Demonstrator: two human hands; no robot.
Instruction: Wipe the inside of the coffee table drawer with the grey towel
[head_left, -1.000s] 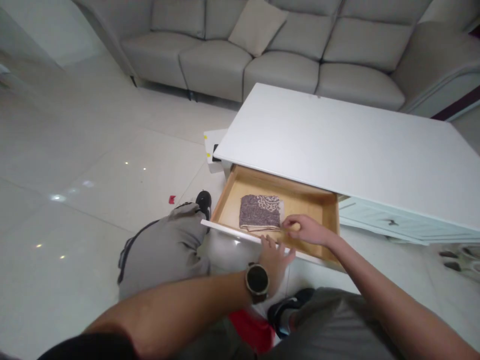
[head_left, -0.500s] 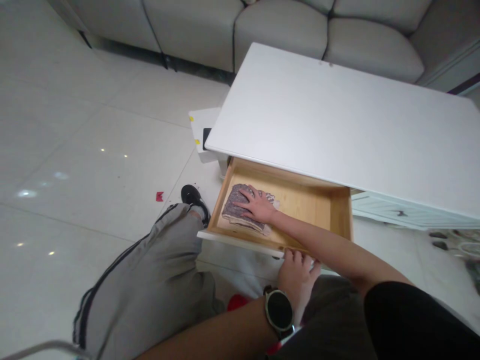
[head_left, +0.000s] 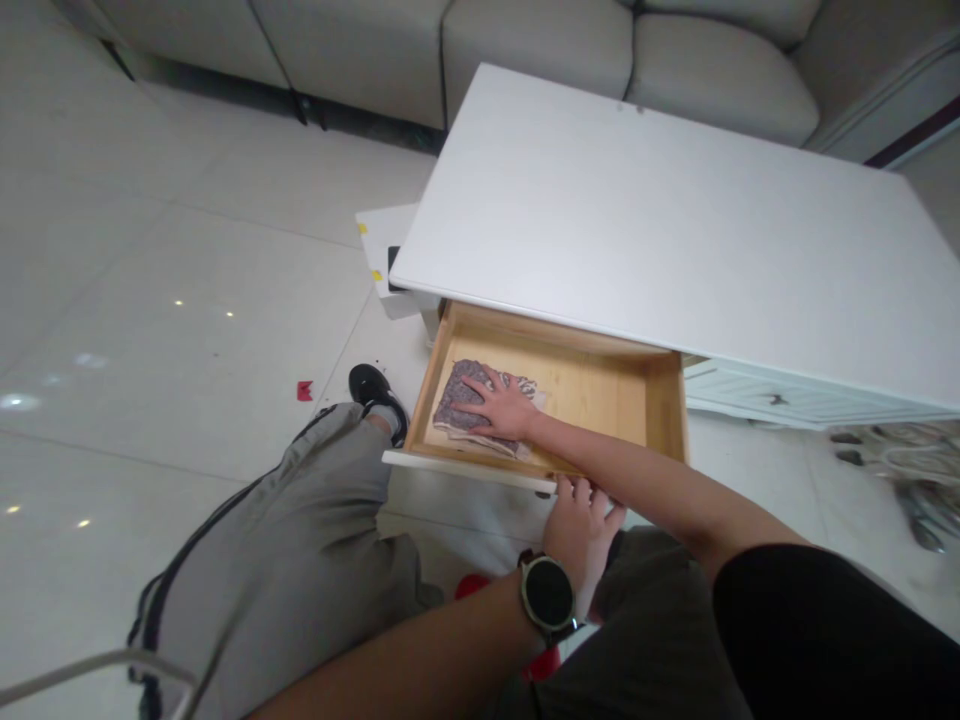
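My right hand [head_left: 501, 405] lies flat with fingers spread on a folded grey patterned cloth [head_left: 459, 390]. The cloth rests at the left end of a pulled-out wooden drawer [head_left: 600, 385], and pale layers show along its near edge. My right forearm crosses over the drawer's right part. On my left wrist is a round dark watch [head_left: 547, 593]. My left hand [head_left: 581, 530] has its fingers hooked over the top edge of the drawer's white front [head_left: 465, 470]; its thumb cannot be made out clearly.
The drawer belongs to a white coffee table [head_left: 660, 230], with a grey sofa [head_left: 532, 60] behind. A white box with yellow marks [head_left: 382, 235] stands at the table's left end. A red scrap [head_left: 304, 390] lies on the tiled floor. My legs flank the drawer front.
The view has shifted slightly, so the table and drawer sit a little further left and higher. Both hands keep their places on the cloth and the drawer front.
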